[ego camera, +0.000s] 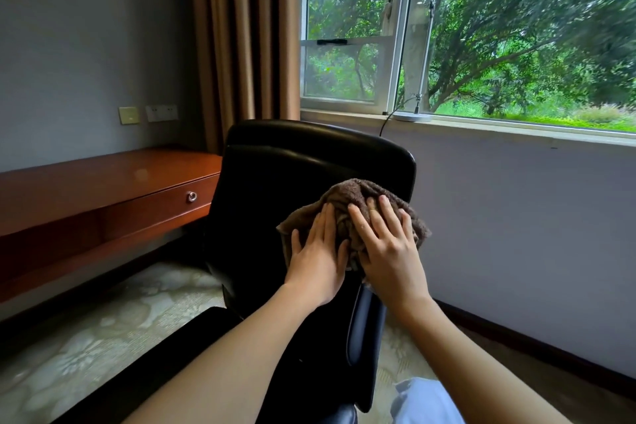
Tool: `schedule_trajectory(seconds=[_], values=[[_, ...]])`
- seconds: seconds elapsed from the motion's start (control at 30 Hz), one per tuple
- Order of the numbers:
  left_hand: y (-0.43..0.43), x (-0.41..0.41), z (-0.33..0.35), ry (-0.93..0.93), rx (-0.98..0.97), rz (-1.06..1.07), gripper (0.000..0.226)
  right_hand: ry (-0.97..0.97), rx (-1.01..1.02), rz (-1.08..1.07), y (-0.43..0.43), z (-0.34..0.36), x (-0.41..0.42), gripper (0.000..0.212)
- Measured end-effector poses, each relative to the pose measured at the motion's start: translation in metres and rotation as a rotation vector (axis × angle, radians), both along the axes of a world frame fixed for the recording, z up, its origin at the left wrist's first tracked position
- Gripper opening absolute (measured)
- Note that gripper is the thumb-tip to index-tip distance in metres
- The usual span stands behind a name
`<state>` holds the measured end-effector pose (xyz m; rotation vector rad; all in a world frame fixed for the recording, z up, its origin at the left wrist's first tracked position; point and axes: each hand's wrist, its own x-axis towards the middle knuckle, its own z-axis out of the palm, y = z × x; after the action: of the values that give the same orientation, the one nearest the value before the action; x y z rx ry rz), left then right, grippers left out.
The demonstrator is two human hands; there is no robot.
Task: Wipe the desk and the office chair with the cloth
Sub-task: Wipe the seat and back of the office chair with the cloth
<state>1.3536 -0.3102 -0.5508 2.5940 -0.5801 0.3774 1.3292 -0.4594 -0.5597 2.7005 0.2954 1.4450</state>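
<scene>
Biggest worry is the office chair (292,165) itself. Both palms are leaning into the front of its black backrest, and if it swivels or tips back under that push (I can't see the base from here), the stroke goes nowhere and the top right corner swings toward the window wall.

The wooden desk (103,175) sits off to the left, just beside the backrest's left edge. I can't tell whether it's been wiped. If the chair spins that way it could knock the drawer front.

The brown terry cloth (354,193) is bunched up, not spread out, and it's pressed against the backrest near its right edge, about halfway up. My guess is only a small lumpy patch really touches the leather, so streaks and missed bits are likely. One slide further right and it goes off the edge and drops by the armrest (364,327).

The left hand (318,251) and right hand (385,248) both lie flat on the cloth, fingers straight, pressing and not gripping. With nothing pinched, the cloth can creep out from under them.

The smallest risk is the thin black cable (384,126) hanging off the sill right behind that top corner, which looks easy to snag.
</scene>
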Motion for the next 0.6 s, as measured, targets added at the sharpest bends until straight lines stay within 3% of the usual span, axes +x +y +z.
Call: schedule_trajectory(seconds=[0.1, 0.23, 0.37, 0.6], values=[[0.008, 0.003, -0.001, 0.004, 0.017, -0.01, 0.069, 0.012, -0.028, 0.011, 0.002, -0.001, -0.001, 0.058], [0.004, 0.019, 0.011, 0.039, -0.028, -0.027, 0.063, 0.04, -0.047, -0.006, 0.0, 0.014, 0.009, 0.08], [0.007, 0.044, 0.024, 0.078, 0.019, -0.014, 0.06, 0.013, -0.1, -0.078, 0.008, 0.019, 0.028, 0.059], [0.026, 0.076, 0.022, 0.026, -0.018, -0.06, 0.058, -0.089, -0.142, -0.092, 0.033, 0.029, 0.061, 0.055]])
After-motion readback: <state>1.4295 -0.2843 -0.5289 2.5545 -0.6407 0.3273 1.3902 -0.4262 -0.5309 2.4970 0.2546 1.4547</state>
